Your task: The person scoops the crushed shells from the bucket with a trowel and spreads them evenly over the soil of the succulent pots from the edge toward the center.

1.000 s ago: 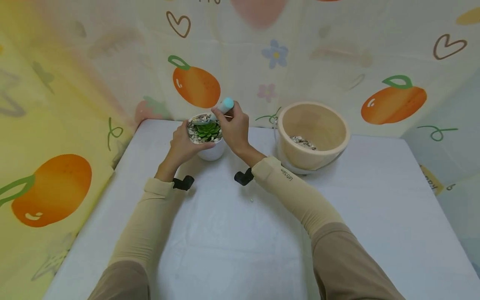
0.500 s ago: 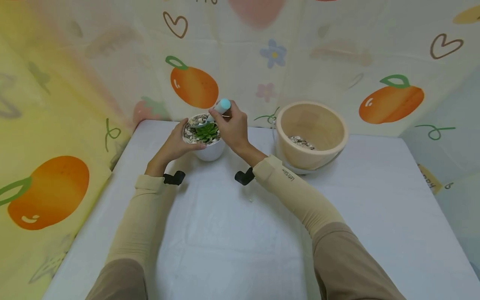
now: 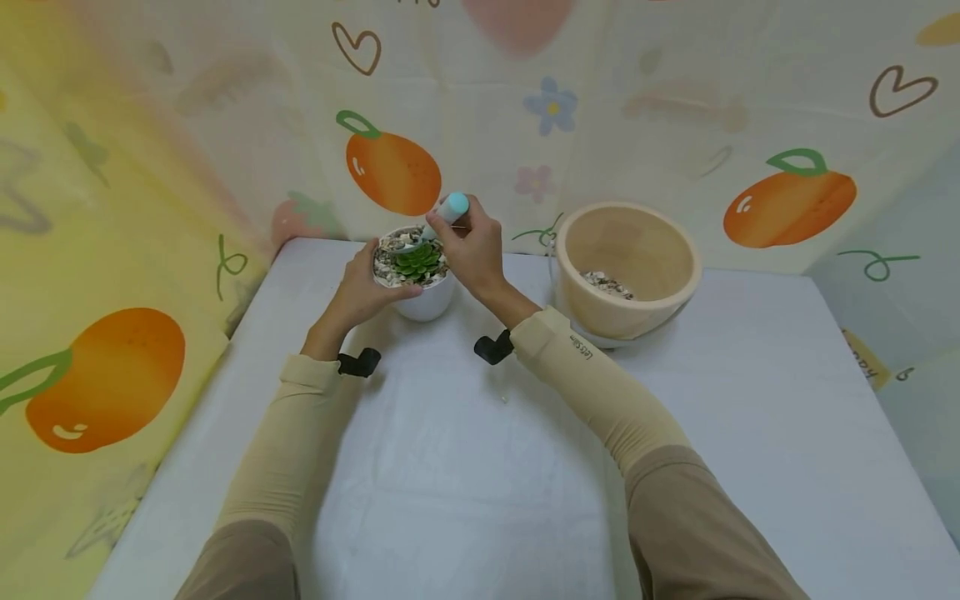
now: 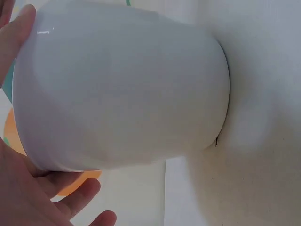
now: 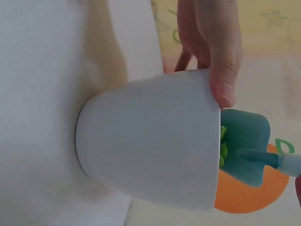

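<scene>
A white flowerpot [image 3: 426,307] stands on the table and holds a green succulent [image 3: 418,263] ringed by pale pebbles [image 3: 386,268]. My left hand [image 3: 358,285] grips its rim from the left, thumb across the front and fingers round the far side. In the left wrist view the pot's smooth wall [image 4: 122,89] fills most of the picture. My right hand [image 3: 477,254] pinches the pale blue handle of a small trowel [image 3: 452,209] over the pot's right side. The right wrist view shows the trowel's teal blade [image 5: 251,134] just above the rim, beside the leaves [image 5: 223,148].
To the right of my right hand stands a large beige pot [image 3: 600,308] with pebbles [image 3: 606,286] at the bottom. A tiny pale bit [image 3: 504,399] lies on the white tablecloth [image 3: 465,500]. A printed curtain [image 3: 622,100] rises right behind the table.
My left hand shifts slightly left along the white flowerpot's rim. The trowel stays over the succulent pot with only small movements, and the head view sways a little.
</scene>
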The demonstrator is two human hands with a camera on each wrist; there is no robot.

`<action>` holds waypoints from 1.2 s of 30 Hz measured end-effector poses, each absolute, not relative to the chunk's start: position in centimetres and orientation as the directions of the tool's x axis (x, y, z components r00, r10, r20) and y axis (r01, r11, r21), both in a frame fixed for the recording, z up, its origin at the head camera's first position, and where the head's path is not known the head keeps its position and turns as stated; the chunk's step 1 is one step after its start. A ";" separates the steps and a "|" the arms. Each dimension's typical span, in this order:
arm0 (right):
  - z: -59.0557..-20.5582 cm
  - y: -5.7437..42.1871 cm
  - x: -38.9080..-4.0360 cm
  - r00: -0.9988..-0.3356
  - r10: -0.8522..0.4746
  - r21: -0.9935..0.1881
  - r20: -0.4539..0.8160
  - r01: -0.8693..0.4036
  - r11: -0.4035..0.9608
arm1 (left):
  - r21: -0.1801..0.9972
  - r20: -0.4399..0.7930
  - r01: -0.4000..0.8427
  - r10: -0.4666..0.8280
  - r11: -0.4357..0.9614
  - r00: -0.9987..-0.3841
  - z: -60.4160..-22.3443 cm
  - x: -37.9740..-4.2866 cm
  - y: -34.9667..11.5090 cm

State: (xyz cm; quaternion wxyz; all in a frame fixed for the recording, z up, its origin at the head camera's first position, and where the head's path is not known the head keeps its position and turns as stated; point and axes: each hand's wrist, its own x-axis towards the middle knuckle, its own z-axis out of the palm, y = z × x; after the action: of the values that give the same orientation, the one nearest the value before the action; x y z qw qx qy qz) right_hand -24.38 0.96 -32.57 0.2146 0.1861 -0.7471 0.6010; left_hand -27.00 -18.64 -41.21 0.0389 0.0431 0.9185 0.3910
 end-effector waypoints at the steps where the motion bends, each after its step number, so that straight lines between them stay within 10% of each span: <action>1: -32.6 1.0 -24.4 -0.836 -0.023 -0.815 0.548 -0.540 0.210 | 0.716 -0.041 0.048 0.110 0.697 -0.993 -41.1 -26.9 -18.6; 36: -34.8 1.2 -27.1 -0.840 0.021 -0.800 0.542 -0.509 0.317 | 0.705 -0.058 0.065 0.148 0.707 -0.987 -41.0 -27.4 -19.0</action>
State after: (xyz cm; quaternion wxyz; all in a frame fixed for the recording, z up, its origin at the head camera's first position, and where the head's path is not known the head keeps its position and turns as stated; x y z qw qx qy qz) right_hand -27.08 1.20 -34.80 0.2352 0.1572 -0.7766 0.5629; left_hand -27.44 -18.97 -40.98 0.0551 0.0578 0.9221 0.3787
